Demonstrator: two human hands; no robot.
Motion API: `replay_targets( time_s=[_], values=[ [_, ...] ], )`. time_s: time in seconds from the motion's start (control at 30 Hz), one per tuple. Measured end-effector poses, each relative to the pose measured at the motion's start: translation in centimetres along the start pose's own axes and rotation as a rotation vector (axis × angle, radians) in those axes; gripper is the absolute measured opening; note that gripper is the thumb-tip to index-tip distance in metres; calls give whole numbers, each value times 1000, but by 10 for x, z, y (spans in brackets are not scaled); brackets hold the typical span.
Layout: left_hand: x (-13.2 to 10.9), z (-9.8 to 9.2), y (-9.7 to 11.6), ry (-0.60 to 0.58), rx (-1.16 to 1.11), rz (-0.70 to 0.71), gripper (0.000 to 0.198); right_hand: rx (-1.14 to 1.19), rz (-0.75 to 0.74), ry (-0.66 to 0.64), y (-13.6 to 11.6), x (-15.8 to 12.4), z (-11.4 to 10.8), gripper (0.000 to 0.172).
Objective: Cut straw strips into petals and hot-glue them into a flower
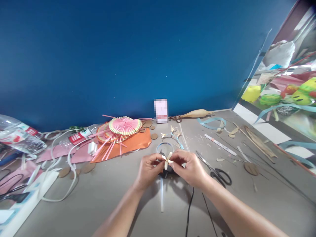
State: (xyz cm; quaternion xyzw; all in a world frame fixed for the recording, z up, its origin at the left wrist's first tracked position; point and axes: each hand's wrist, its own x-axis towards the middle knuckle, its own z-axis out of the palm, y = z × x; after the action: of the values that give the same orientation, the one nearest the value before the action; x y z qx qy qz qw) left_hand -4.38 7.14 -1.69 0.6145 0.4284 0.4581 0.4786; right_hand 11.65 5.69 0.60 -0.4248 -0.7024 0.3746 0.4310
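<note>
Between my two hands is a small cream flower (167,161) with narrow spread petals. My left hand (150,167) pinches it from the left, thumb and forefinger closed at a petal. From the right, my right hand (189,166) grips it with thumb and fingertips. Just beneath lies a black hot glue gun (166,173), partly hidden by the hands, with a translucent glue stick (162,196) poking out toward me. A thin hoop (165,144) shows behind the fingers. Black-handled scissors (223,176) rest to the right of my right hand.
More small cream flowers (175,131) stand behind my hands. To the left are paper fans (125,125), orange paper (138,144), plastic bottles (19,140) and a white power strip (29,202). A white pen (220,144), dried husks (259,144) and a round disc (251,169) lie right.
</note>
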Motion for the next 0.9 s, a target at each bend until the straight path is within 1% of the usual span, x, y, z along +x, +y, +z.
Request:
replay_targets(
  time_s=[0.13, 0.23, 0.33, 0.47, 0.63, 0.9],
  values=[
    [0, 0, 1, 4, 42, 14, 8, -87, -38, -11, 0, -1, 0, 9],
    [0, 1, 3, 13, 89, 31, 7, -150, -76, 16, -1, -2, 1, 6],
    [0, 2, 5, 26, 96, 20, 8, -194, -108, 50, -3, -2, 1, 7],
    [0, 5, 8, 45, 74, -1, 6, -192, -123, 76, -4, -2, 2, 7],
    [-1, 6, 10, 55, 72, 23, 7, -145, -76, 74, -2, -1, 4, 8],
    [-3, 7, 14, 58, 184, 66, 11, -136, -80, 82, -2, -1, 4, 10]
  ],
)
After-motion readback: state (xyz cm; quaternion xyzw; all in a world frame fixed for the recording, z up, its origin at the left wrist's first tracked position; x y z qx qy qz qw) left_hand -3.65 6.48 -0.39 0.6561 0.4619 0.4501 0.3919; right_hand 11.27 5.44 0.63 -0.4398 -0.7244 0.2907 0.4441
